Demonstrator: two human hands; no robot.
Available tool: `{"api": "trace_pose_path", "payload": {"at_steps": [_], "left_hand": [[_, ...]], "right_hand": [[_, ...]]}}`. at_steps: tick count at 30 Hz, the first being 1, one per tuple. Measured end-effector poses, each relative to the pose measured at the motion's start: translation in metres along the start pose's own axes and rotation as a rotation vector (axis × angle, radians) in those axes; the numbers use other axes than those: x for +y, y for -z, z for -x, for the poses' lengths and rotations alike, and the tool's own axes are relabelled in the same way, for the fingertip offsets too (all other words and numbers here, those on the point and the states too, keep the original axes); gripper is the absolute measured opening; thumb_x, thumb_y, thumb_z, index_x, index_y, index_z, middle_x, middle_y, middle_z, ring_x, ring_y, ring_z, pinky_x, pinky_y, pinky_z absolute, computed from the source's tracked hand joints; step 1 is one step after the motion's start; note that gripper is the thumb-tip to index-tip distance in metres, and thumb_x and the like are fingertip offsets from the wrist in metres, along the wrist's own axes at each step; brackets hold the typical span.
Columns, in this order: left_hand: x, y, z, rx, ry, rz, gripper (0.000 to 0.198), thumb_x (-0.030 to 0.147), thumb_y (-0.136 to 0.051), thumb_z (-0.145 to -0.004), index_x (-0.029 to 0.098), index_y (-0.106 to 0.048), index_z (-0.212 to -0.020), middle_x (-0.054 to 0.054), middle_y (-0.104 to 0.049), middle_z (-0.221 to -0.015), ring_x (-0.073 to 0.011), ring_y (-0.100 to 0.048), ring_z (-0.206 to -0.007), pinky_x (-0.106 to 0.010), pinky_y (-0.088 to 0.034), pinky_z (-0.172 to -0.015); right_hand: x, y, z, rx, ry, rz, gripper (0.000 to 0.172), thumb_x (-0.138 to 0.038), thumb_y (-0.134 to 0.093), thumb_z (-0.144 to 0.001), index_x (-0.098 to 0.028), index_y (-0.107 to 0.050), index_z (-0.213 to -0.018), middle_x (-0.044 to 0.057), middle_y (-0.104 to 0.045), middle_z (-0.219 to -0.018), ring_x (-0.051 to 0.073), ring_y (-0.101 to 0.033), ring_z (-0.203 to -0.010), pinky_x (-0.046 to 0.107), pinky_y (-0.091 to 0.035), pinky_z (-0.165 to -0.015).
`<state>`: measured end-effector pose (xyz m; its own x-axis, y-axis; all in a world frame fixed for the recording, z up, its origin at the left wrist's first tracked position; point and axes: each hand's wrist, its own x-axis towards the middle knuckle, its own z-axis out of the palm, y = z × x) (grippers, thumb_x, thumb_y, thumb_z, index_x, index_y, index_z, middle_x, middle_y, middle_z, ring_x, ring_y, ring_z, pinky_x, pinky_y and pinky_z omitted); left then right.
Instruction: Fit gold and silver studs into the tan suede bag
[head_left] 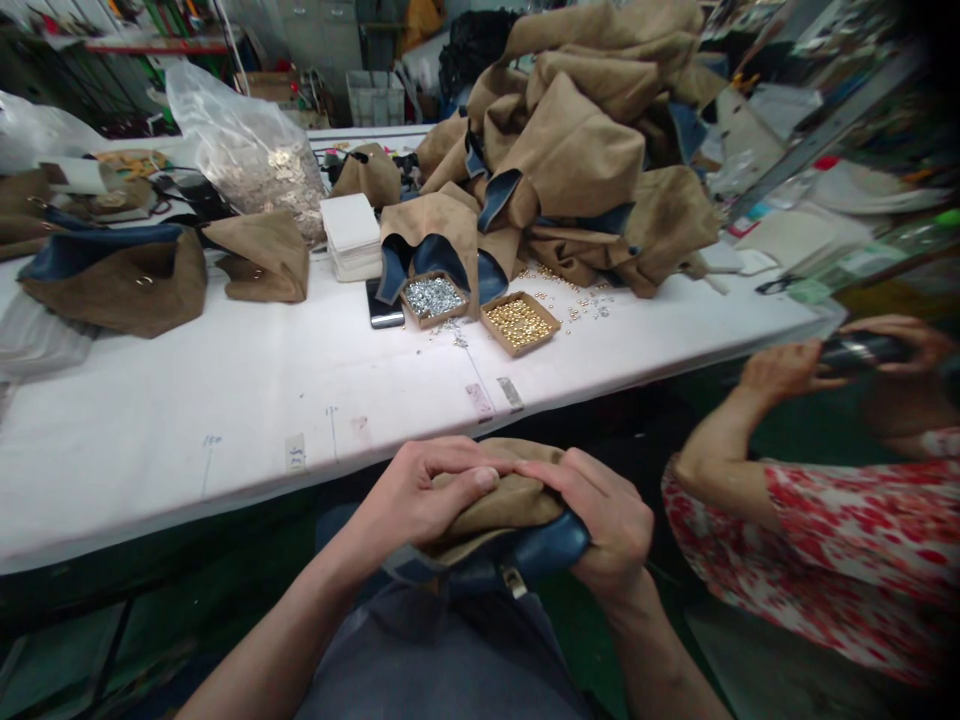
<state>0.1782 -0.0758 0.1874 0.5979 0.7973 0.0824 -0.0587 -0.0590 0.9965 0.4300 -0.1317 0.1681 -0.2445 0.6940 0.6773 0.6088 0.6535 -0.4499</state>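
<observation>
A tan suede bag piece (502,505) with blue leather on its near side rests at my lap, just off the table's front edge. My left hand (431,500) grips its left part, with the thumb lying on the suede. On the right, my right hand (604,505) is wrapped around the other end, its fingers reaching over the top. A small metal fitting (514,581) shows on the blue leather's lower edge. The undersides of the bag piece and several fingertips are hidden.
Beyond my hands, the white table (255,400) bears a box of silver studs (433,298), a box of gold studs (520,323), a phone (385,308), white cards (351,225) and a heap of tan bags (577,140). At right, a co-worker's hands (784,372) hold a dark object.
</observation>
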Motion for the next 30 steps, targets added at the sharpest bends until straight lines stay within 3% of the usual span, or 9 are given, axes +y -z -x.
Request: {"api": "trace_pose_path", "payload": {"at_steps": [8,13,19,25,30], "left_hand": [[0.009,-0.01,-0.002,0.007,-0.069,-0.104,0.03,0.046,-0.075,-0.115,0.026,-0.092,-0.129,-0.009,-0.087,-0.128,-0.028,-0.079,-0.118,-0.039,-0.061,-0.105],[-0.002,0.002,-0.009,-0.043,0.022,0.042,0.036,0.052,-0.073,-0.116,0.028,-0.091,-0.135,-0.01,-0.083,-0.125,-0.0256,-0.076,-0.115,-0.036,-0.057,-0.102],[-0.006,0.02,-0.018,-0.166,0.182,0.192,0.028,0.047,-0.092,-0.103,0.026,-0.094,-0.121,-0.009,-0.08,-0.113,-0.0213,-0.071,-0.107,-0.03,-0.054,-0.093],[-0.01,0.01,-0.023,-0.106,0.277,0.349,0.03,0.046,-0.102,-0.091,0.02,-0.092,-0.104,-0.007,-0.084,-0.108,-0.0185,-0.073,-0.099,-0.029,-0.056,-0.094],[-0.021,0.001,-0.023,-0.061,0.275,0.372,0.037,0.05,-0.102,-0.091,0.017,-0.09,-0.103,-0.007,-0.082,-0.102,-0.017,-0.07,-0.092,-0.028,-0.052,-0.087]], "right_hand": [[0.002,-0.003,0.007,0.034,-0.035,0.026,0.021,-0.01,-0.067,-0.115,-0.015,-0.082,-0.129,0.005,-0.071,-0.098,0.019,-0.067,-0.083,0.034,-0.053,-0.076],[0.002,0.002,0.001,0.04,0.018,0.064,0.021,-0.013,-0.065,-0.117,-0.013,-0.081,-0.131,0.007,-0.072,-0.099,0.021,-0.069,-0.086,0.036,-0.054,-0.079],[-0.001,0.006,-0.008,0.005,0.057,0.002,0.019,-0.017,-0.068,-0.117,-0.014,-0.083,-0.128,0.005,-0.067,-0.092,0.02,-0.064,-0.08,0.035,-0.05,-0.075],[-0.002,0.005,-0.008,0.003,0.076,-0.008,0.024,-0.009,-0.065,-0.116,-0.013,-0.081,-0.133,0.006,-0.07,-0.097,0.02,-0.064,-0.082,0.036,-0.05,-0.077],[0.003,0.008,0.0,-0.039,0.099,0.062,0.025,-0.014,-0.064,-0.117,-0.013,-0.081,-0.135,0.006,-0.066,-0.093,0.022,-0.063,-0.083,0.037,-0.047,-0.076]]}}
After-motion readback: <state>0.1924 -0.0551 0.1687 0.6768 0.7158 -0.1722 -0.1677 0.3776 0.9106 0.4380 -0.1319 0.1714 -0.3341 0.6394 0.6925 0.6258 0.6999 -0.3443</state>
